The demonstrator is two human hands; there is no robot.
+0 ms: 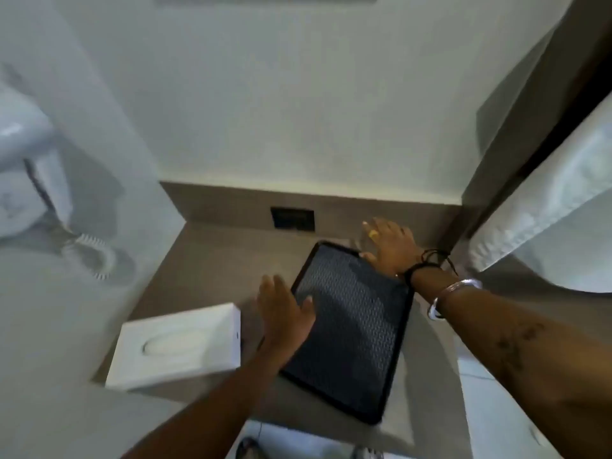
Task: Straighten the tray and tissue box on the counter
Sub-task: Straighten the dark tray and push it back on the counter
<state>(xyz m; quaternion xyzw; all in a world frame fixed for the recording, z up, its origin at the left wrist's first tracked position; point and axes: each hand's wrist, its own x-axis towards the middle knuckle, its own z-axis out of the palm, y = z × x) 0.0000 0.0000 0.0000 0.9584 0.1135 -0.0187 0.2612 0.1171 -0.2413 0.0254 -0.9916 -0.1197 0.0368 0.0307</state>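
Two flat hands, left hand [284, 313], right hand [390, 246], flanking tray [351, 329]

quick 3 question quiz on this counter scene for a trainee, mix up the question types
1. True or false: the tissue box sits inside the dark tray.
2. Where is the right hand? A) at the tray's far corner B) on the tissue box C) on the hanging towel
3. Fill in: the left hand lies flat at the tray's ____ edge, between tray and tissue box.

Key
1. False. The box rests on the counter, left of the tray and apart from it.
2. A
3. left
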